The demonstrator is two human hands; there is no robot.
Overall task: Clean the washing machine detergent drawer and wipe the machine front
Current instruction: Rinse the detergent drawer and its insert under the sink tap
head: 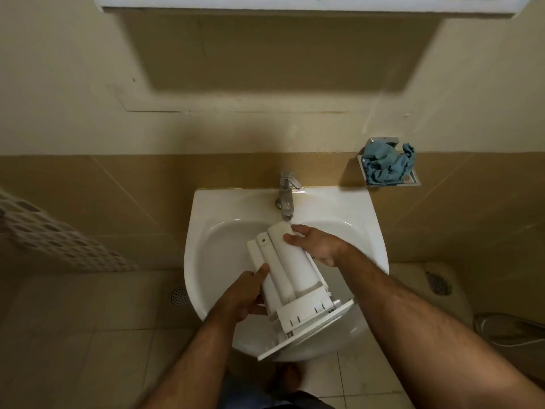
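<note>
Drawer orientation: white plastic detergent drawer [290, 278] lay underside up over white ceramic basin [206, 231], long axis running from front panel nearest the person to far end under chrome tap [286, 196]. Left hand [247, 296] gripped near side; right hand [312, 246] clasped far end, nearer the spout.

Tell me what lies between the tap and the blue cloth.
In the head view, only bare tan wall tile and the sink's back rim lie between the tap and the blue cloth.
</note>
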